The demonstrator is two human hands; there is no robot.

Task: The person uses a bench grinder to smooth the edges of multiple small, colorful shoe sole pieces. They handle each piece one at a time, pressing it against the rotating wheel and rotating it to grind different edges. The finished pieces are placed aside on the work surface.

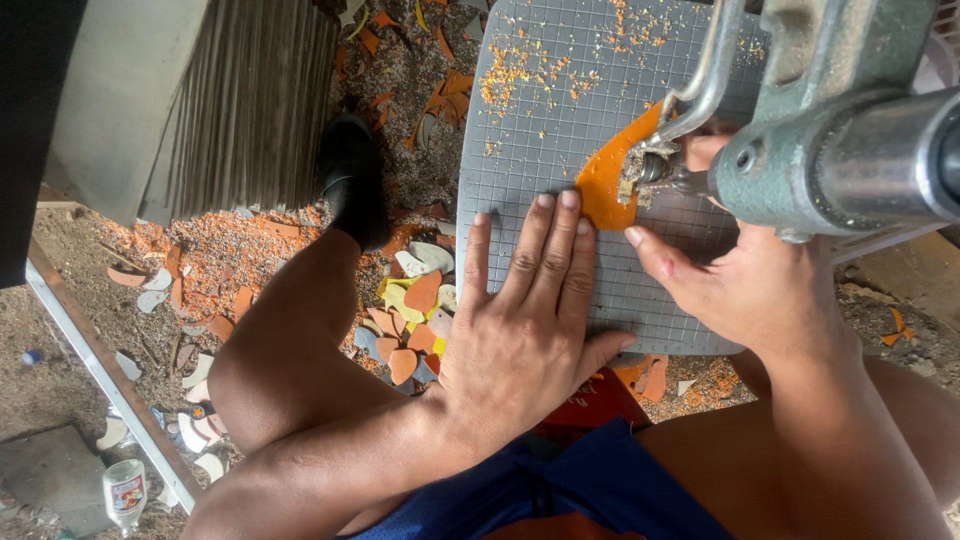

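My left hand [520,310] lies flat on a grey gridded work plate [540,120], fingers spread, its fingertips touching the near edge of an orange curved piece [605,180]. My right hand [740,280] is on the other side of that piece, thumb stretched toward it, its fingers hidden under a green metal machine head [830,120]. The orange piece sits under the machine's small cutting tip [640,170]. Orange dust is scattered over the far part of the plate.
Below the plate the ground is littered with orange, white and yellow offcuts [410,310] and orange dust. My leg and black shoe [350,180] reach out to the left. A corrugated panel [250,100] stands at upper left, a small bottle [125,492] lies lower left.
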